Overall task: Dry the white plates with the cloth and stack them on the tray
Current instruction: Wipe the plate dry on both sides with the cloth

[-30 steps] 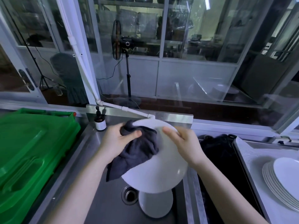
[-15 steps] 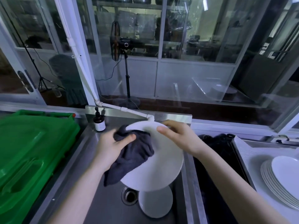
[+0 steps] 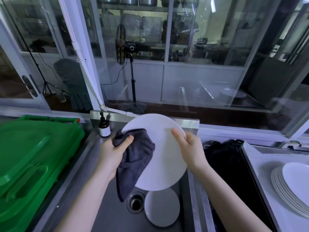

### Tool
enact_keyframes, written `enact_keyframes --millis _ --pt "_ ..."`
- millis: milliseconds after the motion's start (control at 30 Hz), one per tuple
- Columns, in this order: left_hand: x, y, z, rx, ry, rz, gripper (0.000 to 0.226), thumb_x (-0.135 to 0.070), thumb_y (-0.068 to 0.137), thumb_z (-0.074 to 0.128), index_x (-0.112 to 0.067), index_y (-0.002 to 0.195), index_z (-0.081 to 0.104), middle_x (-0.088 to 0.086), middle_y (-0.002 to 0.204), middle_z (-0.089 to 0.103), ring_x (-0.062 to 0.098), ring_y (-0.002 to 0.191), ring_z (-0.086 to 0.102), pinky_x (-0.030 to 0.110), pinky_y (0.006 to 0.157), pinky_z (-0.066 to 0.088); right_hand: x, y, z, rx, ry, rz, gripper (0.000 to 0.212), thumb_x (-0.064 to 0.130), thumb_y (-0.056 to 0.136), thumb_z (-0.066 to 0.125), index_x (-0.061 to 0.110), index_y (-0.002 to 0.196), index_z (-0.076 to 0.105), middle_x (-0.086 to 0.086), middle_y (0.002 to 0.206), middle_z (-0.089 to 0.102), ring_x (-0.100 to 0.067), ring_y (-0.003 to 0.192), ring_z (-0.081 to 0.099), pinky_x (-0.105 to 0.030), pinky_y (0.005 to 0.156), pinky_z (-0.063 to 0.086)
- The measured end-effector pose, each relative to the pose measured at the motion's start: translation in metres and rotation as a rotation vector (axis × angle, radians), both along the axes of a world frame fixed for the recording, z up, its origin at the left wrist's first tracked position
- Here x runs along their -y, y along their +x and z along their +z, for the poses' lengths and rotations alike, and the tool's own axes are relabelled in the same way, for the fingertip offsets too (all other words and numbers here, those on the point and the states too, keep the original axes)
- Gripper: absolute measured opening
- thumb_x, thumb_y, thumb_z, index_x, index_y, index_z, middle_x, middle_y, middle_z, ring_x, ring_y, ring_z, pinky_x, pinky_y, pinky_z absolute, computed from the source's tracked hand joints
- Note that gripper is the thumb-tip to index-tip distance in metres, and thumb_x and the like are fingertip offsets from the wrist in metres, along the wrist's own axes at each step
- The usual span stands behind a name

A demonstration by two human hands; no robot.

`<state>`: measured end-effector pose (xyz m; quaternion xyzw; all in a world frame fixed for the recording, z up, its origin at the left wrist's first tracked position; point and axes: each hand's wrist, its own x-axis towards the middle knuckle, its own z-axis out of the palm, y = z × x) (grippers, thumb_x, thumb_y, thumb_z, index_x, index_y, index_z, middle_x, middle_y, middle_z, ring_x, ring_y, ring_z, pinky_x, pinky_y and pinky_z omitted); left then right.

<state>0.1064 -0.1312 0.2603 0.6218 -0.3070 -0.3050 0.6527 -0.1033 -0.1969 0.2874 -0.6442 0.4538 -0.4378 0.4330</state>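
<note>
I hold a large white plate tilted over the steel sink. My right hand grips its right rim, thumb on the face. My left hand presses a dark grey cloth against the plate's left side, and the cloth hangs down below the rim. A second white plate lies in the sink bottom beside the drain. A stack of several white plates rests on the tray at the right.
A green plastic crate lid fills the left counter. A small brown pump bottle stands at the sink's back left corner. Dark black material fills the basin between the sink and the tray. Glass windows rise behind the counter.
The plate has tilted up and turned more towards me. My left hand with the cloth has slid along the plate's left side, and my right hand has shifted on the rim.
</note>
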Motion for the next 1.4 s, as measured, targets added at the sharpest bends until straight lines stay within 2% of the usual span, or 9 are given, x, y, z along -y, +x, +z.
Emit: enact_keyframes --millis 133,300,533,633,800,933,1033,1300,1400 --pt "0.000 0.010 0.013 0.299 0.100 -0.217 0.014 -0.021 0.080 0.081 -0.015 0.087 0.072 0.000 0.085 0.076 0.013 0.085 0.070 0.033 0.080 0.052 0.007 -0.005 0.012 -0.223 -0.191 0.169 0.054 0.039 0.096 0.062 0.023 0.060 0.025 0.011 0.046 0.026 -0.006 0.047 0.024 -0.019 0.046 0.022" --pt "0.001 0.001 0.018 0.512 0.071 -0.411 0.026 -0.017 0.075 0.084 -0.033 0.089 0.069 -0.023 0.083 0.073 -0.013 0.079 0.063 0.005 0.072 0.045 0.005 0.007 0.013 -0.397 -0.337 0.290 0.059 0.041 0.092 0.068 0.022 0.055 0.026 0.008 0.050 0.025 -0.008 0.053 0.024 -0.021 0.049 0.024" --pt "0.004 -0.017 -0.010 -0.321 -0.046 0.187 0.017 -0.034 0.083 0.077 -0.019 0.077 0.073 -0.007 0.074 0.076 0.007 0.071 0.072 0.021 0.060 0.053 -0.021 0.026 -0.016 0.379 0.186 -0.297 0.055 0.049 0.091 0.062 0.009 0.062 0.039 0.004 0.060 0.041 -0.010 0.055 0.038 -0.025 0.053 0.031" --pt "0.005 -0.023 -0.012 -0.411 -0.014 0.254 0.020 -0.037 0.080 0.079 -0.018 0.078 0.072 -0.007 0.072 0.075 0.008 0.066 0.072 0.020 0.050 0.052 -0.021 0.027 -0.026 0.403 0.274 -0.243 0.044 0.048 0.094 0.059 0.016 0.065 0.053 0.004 0.066 0.052 -0.012 0.063 0.049 -0.030 0.062 0.039" --pt "0.000 0.001 0.006 0.096 -0.055 0.063 0.013 -0.027 0.076 0.083 -0.022 0.076 0.071 -0.014 0.073 0.074 0.007 0.075 0.068 0.025 0.071 0.052 0.014 -0.011 0.011 0.015 -0.012 0.170 0.010 0.039 0.092 0.068 0.030 0.088 0.071 0.018 0.086 0.073 0.000 0.082 0.066 -0.017 0.076 0.048" --pt "0.003 -0.003 0.023 0.508 0.015 -0.271 0.020 -0.023 0.072 0.086 -0.032 0.080 0.070 -0.022 0.071 0.071 -0.009 0.065 0.060 0.007 0.061 0.044 0.026 0.002 0.027 -0.514 -0.200 0.452 0.041 0.041 0.094 0.064 0.022 0.062 0.050 0.012 0.055 0.040 -0.003 0.055 0.037 -0.017 0.056 0.033" --pt "0.007 -0.004 0.026 0.509 0.012 -0.295 0.020 -0.024 0.073 0.086 -0.031 0.084 0.071 -0.019 0.072 0.072 -0.010 0.067 0.061 0.008 0.064 0.045 0.023 0.006 0.023 -0.492 -0.324 0.410 0.046 0.036 0.096 0.063 0.010 0.061 0.050 0.004 0.058 0.032 -0.007 0.056 0.029 -0.021 0.053 0.028" --pt "0.005 -0.023 -0.008 -0.395 -0.010 0.241 0.020 -0.036 0.083 0.077 -0.018 0.083 0.069 -0.008 0.072 0.074 0.006 0.064 0.071 0.018 0.049 0.052 -0.014 0.022 -0.017 0.320 0.154 -0.271 0.050 0.046 0.094 0.061 0.013 0.062 0.041 0.001 0.062 0.039 -0.012 0.059 0.037 -0.030 0.058 0.029" --pt "0.007 -0.021 -0.014 -0.429 0.040 0.260 0.025 -0.041 0.079 0.079 -0.019 0.082 0.069 -0.012 0.066 0.073 0.007 0.063 0.071 0.021 0.051 0.053 -0.016 0.020 -0.031 0.330 0.238 -0.196 0.046 0.044 0.097 0.058 0.004 0.074 0.053 0.000 0.071 0.051 -0.015 0.071 0.048 -0.032 0.067 0.038"
